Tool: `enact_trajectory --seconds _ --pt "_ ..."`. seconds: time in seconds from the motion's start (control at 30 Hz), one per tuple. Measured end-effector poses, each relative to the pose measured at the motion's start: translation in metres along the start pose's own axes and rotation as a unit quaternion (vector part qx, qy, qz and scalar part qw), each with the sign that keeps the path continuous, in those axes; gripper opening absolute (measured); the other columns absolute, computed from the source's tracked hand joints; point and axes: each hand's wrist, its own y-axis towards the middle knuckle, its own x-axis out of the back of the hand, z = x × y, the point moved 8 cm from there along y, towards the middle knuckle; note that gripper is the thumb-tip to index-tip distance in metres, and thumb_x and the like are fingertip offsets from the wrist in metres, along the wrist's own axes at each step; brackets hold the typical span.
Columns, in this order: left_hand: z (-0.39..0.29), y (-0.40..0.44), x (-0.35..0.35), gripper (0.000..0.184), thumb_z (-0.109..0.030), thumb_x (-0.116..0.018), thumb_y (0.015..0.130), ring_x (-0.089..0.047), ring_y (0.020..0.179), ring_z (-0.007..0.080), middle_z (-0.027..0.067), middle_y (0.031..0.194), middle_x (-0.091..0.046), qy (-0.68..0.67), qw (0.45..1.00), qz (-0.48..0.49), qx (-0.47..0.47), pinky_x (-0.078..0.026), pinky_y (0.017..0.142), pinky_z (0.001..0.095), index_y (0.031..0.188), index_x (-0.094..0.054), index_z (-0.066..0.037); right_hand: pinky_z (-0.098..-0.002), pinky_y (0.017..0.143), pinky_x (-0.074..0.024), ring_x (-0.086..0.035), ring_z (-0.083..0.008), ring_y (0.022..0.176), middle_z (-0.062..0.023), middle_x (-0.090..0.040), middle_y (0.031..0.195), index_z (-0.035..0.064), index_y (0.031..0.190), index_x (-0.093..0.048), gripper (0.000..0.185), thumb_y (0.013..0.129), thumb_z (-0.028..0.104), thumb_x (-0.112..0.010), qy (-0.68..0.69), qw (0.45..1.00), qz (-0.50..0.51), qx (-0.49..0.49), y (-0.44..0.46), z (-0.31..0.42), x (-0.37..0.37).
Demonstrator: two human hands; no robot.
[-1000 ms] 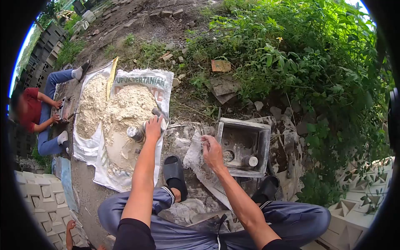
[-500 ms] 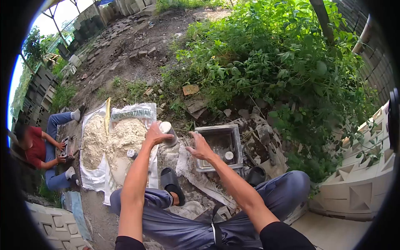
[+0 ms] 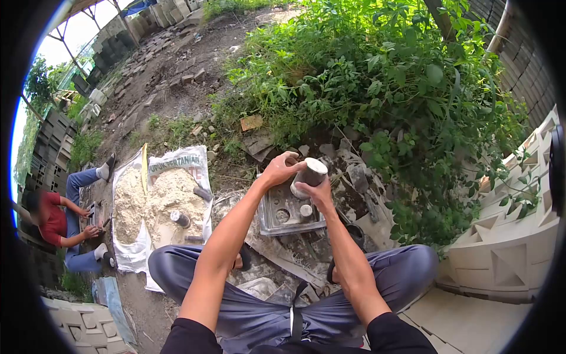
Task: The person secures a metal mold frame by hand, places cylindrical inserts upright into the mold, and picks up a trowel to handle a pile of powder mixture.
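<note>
1. Grey cyl. [image 3: 299, 189] w/ whitish top is sitting in the R hand [image 3: 318, 192], over the far part of the square metal tray [image 3: 292, 229]; can't tell if its base is touching.
2. R hand is clamping round the lower part. L hand [image 3: 283, 170] is hovering right at the rim, fingers loosely curved; can't tell if they're touching.
3. Small white-topped piece [image 3: 306, 210] is standing inside the tray, on the near side of the cyl.
4. Step in hand, prob.: both hands are working close together, positioning the cyl. at the tray.
5. Next move is prob. calling for a firm R grip, L fingers steadying the rim, & base clear of the small piece.
6. Off left, pale powder [image 3: 171, 190] is lying on a printed sack [image 3: 132, 259] w/ a second cyl. [image 3: 180, 219] standing there; co-worker [image 3: 50, 218] is sitting beyond.
</note>
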Motion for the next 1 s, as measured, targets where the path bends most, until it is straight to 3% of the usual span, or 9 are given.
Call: enact_trajectory --seconds 0.1,0.23,0.33,0.4,0.47,0.63,0.7,0.87,1.0 --pt "0.092 -0.031 0.045 0.073 -0.049 -0.066 0.08 -0.058 0.104 0.0256 0.0201 0.111 -0.061 0.092 0.972 -0.159 0.145 -0.046 0.089 0.034 0.124 -0.047 0.006 -0.0288 0.08 -0.0474 -0.058 -0.0134 0.088 -0.0018 -0.061 0.098 0.0057 0.104 -0.059 0.044 0.067 0.016 -0.08 0.066 0.983 -0.09 -0.144 -0.003 -0.052 0.018" --pt "0.22 -0.1 0.033 0.081 -0.052 -0.068 0.074 -0.058 0.106 0.0375 0.0309 0.114 -0.057 0.115 0.921 -0.16 0.335 -0.045 0.089 0.041 0.118 -0.048 0.013 -0.0304 0.08 -0.0453 -0.057 -0.013 0.086 -0.0004 -0.061 0.096 0.0081 0.103 -0.06 0.037 0.074 0.024 -0.076 0.14 0.961 -0.151 -0.186 0.001 -0.062 0.05" --pt "0.238 -0.114 -0.011 0.072 -0.044 -0.07 0.074 -0.059 0.104 0.0388 0.0314 0.109 -0.059 0.035 0.942 -0.085 0.323 -0.045 0.088 0.0438 0.115 -0.051 0.012 -0.0313 0.078 -0.0462 -0.059 -0.0138 0.087 -0.0013 -0.061 0.095 0.0076 0.102 -0.06 0.036 0.074 0.023 -0.076 0.128 0.96 -0.133 -0.212 0.004 -0.075 0.069" --pt "0.28 -0.113 -0.033 0.065 -0.039 -0.069 0.075 -0.06 0.102 0.0392 0.031 0.106 -0.06 -0.018 0.937 -0.146 0.318 -0.046 0.086 0.0441 0.114 -0.053 0.011 -0.0305 0.079 -0.0457 -0.058 -0.014 0.087 -0.0024 -0.062 0.096 0.0055 0.101 -0.061 0.038 0.072 0.023 -0.077 0.085 0.971 -0.112 -0.193 0.006 -0.076 0.065" --pt "0.262 -0.118 -0.034 0.046 -0.024 -0.066 0.077 -0.061 0.097 0.041 0.0297 0.1 -0.062 -0.043 0.925 -0.238 0.293 -0.046 0.084 0.0448 0.11 -0.056 0.006 -0.0292 0.079 -0.0453 -0.057 -0.0133 0.085 -0.0033 -0.062 0.094 0.0042 0.099 -0.063 0.037 0.07 0.022 -0.078 0.046 0.981 -0.068 -0.174 0.002 -0.061 0.049" --pt "0.231 -0.115 -0.026 0.042 -0.022 -0.061 0.081 -0.058 0.099 0.0396 0.0247 0.101 -0.061 0.033 0.941 -0.238 0.237 -0.044 0.086 0.044 0.112 -0.051 0.005 -0.0355 0.08 -0.0487 -0.059 -0.0156 0.089 -0.0031 -0.061 0.1 0.0081 0.11 -0.057 0.045 0.076 0.032 -0.074 0.197 0.933 -0.047 -0.298 -0.009 -0.095 0.01" --pt "0.182 -0.12 -0.006 0.037 -0.024 -0.056 0.086 -0.053 0.105 0.0347 0.0205 0.107 -0.056 0.228 0.881 -0.401 0.103 -0.04 0.092 0.0419 0.113 -0.051 0.002 -0.0373 0.081 -0.0496 -0.06 -0.017 0.092 -0.0037 -0.062 0.102 0.0092 0.112 -0.055 0.047 0.078 0.037 -0.072 0.259 0.897 -0.041 -0.357 -0.013 -0.1 -0.004" --pt "0.092 -0.092 -0.017 0.026 -0.019 -0.051 0.092 -0.053 0.105 0.032 0.016 0.108 -0.057 0.011 0.936 -0.348 -0.059 -0.041 0.094 0.0385 0.109 -0.055 -0.001 -0.0395 0.086 -0.0498 -0.061 -0.02 0.096 -0.0049 -0.063 0.105 0.0102 0.114 -0.056 0.047 0.083 0.044 -0.065 0.316 0.868 -0.016 -0.382 -0.015 -0.098 -0.018" --pt "0.129 -0.067 -0.073 0.036 -0.027 -0.051 0.093 -0.057 0.107 0.0278 0.0168 0.114 -0.06 -0.26 0.905 -0.308 0.138 -0.043 0.091 0.0357 0.116 -0.055 0.001 -0.0341 0.083 -0.0482 -0.06 -0.0168 0.09 -0.0043 -0.062 0.1 0.0054 0.109 -0.056 0.036 0.083 0.028 -0.068 0.224 0.933 -0.047 -0.277 -0.011 -0.09 -0.013"
